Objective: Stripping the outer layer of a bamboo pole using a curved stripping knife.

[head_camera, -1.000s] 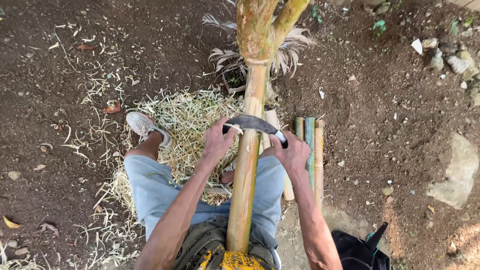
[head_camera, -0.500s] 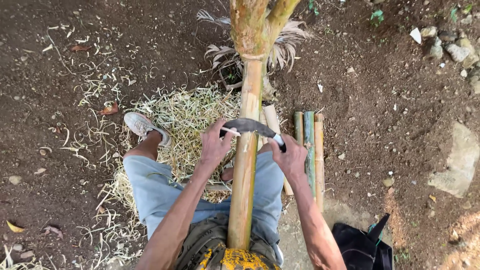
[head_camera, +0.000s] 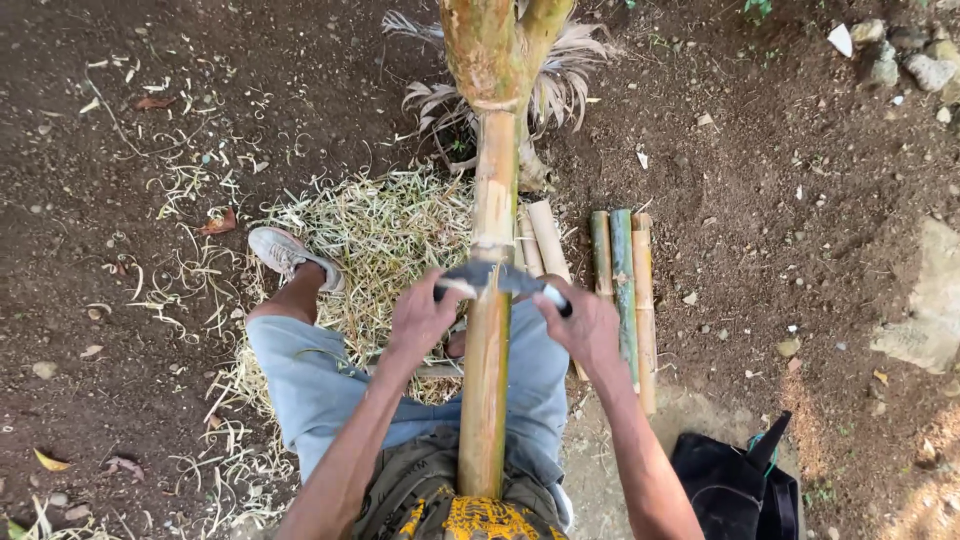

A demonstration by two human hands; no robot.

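A curved blade (head_camera: 497, 280) is gripped at each end by the left hand (head_camera: 420, 318) and right hand (head_camera: 585, 325). It is laid across a bamboo pole (head_camera: 487, 380), with shavings (head_camera: 375, 225) beneath.

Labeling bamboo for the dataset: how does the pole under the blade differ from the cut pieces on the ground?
The bamboo pole is long, slanting from the person's lap up to the tree; the cut pieces are short and lie flat on the soil. The pole is held under the curved blade by both hands; the pieces lie untouched. The pole is yellow-tan; one piece is green. Both are round bamboo.
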